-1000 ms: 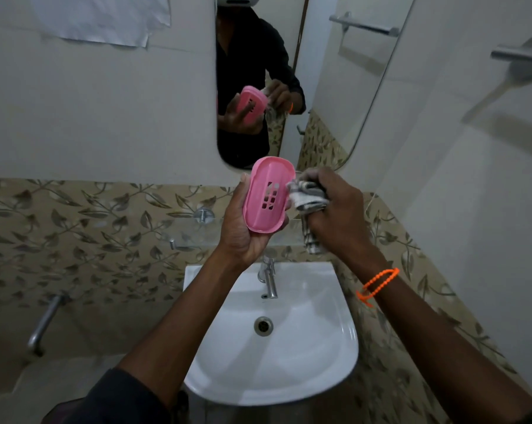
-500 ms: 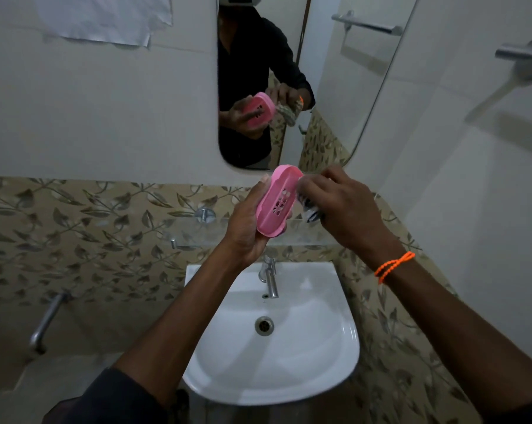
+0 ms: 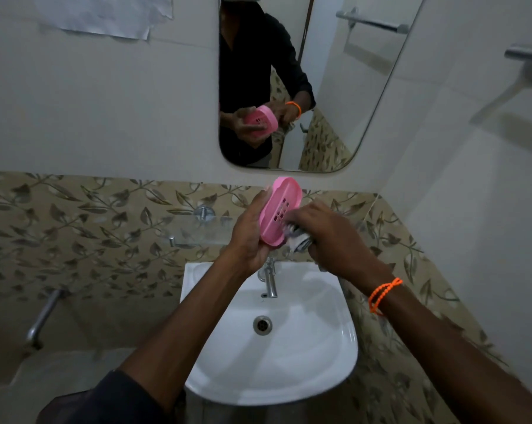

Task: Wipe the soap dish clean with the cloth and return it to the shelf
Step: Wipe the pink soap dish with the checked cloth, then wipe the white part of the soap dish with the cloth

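Two bare hands are working above the white basin [image 3: 289, 377]; the left hand [image 3: 249, 237] is gripping the pink soap dish [image 3: 281, 209] from behind, its fingers clamped round the back and lower edge, and the dish is standing nearly on end, tilted, with its slotted inner face turned toward the other hand. The right hand [image 3: 332, 237] is holding a bunched grey and white cloth [image 3: 298, 240], fingers closed tight on it, and is pressing it against the lower part of the dish's inner face; the cloth is touching the dish just below the drain slots. An orange beaded band [image 3: 382, 293] is sitting on the right wrist. The dish is being held in the air in front of the glass shelf [image 3: 197, 231], which is fixed to the leaf-patterned tiles [image 3: 90, 215] above the chrome tap [image 3: 269, 280]; it is not resting on the shelf. The mirror [image 3: 335, 87] above is reflecting the dish, the cloth and both hands.
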